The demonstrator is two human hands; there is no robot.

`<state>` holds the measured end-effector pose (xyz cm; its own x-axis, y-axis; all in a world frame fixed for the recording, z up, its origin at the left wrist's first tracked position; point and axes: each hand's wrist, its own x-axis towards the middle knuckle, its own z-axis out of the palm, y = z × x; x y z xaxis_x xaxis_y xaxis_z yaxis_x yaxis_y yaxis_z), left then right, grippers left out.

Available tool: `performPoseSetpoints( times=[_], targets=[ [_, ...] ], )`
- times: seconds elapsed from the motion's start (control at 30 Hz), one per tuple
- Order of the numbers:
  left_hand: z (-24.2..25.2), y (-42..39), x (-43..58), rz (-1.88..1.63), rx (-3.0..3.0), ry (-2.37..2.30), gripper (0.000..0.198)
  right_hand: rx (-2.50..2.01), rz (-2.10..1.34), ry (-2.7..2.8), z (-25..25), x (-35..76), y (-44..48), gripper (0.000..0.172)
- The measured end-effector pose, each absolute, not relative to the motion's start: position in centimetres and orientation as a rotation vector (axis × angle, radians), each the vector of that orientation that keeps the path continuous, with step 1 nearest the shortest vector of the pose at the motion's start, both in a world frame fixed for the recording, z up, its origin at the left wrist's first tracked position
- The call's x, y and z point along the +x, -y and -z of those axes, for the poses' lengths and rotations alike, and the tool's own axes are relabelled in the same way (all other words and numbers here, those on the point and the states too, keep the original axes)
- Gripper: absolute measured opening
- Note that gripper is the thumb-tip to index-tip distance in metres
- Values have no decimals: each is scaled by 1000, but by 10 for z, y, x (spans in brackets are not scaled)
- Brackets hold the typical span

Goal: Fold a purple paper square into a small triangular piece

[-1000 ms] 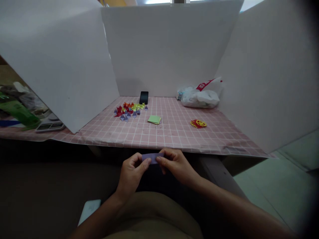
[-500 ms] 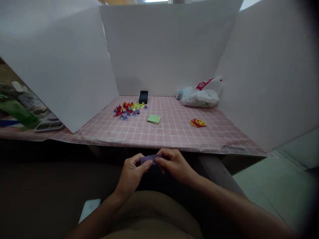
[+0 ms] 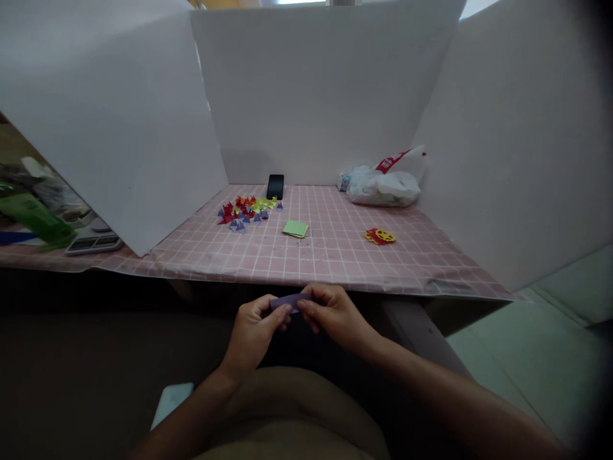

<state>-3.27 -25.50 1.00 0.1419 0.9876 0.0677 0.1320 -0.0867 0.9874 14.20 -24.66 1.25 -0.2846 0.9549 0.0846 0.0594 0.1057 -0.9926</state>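
Observation:
A small piece of purple paper [image 3: 288,300] is stretched between my two hands, just below the table's front edge. My left hand [image 3: 258,326] pinches its left end, thumb on top. My right hand [image 3: 330,313] grips the right end between thumb and forefinger. The paper looks like a narrow folded strip; its underside is hidden by my fingers. Beyond my hands, a small stack of square paper [image 3: 295,229] lies on the table, light green on top. Farther left sits a cluster of small folded paper pieces [image 3: 244,214] in purple, red, orange and yellow.
The table [image 3: 335,262] has a pink checked cover. A black phone-like object [image 3: 275,186] leans at the back. To the right are red and yellow cut-out shapes [image 3: 380,236] and a white plastic bag [image 3: 385,185]. White panels [image 3: 316,96] enclose three sides. A scale [image 3: 94,244] lies left, outside them.
The purple paper has tilted slightly, its right end higher, and more of a flat narrow band shows. My fingers have shifted a little on it; both hands stay in nearly the same place.

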Motion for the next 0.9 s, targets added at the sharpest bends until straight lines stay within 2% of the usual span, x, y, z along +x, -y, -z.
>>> performPoseSetpoints(
  times=[0.27, 0.47, 0.63, 0.77, 0.9],
  targets=[
    [-5, 253, -38, -1106, 1549, -1206, 21, -1100, -1329, 1652, -14, 148, 242, 21],
    [-8, 254, -40, -1014, 1577, -1193, 32, -1117, -1307, 1611, -16, 152, 239, 26],
    [-9, 252, -39, -974, 1598, -1178, 24, -1166, -1327, 1694, -18, 155, 238, 24],
    [-8, 254, -37, -1009, 1528, -1214, 27, -1144, -1311, 1635, -19, 154, 237, 28],
    [-7, 255, -34, -1017, 1477, -1204, 28, -1141, -1275, 1652, -19, 153, 236, 23]
  ],
)
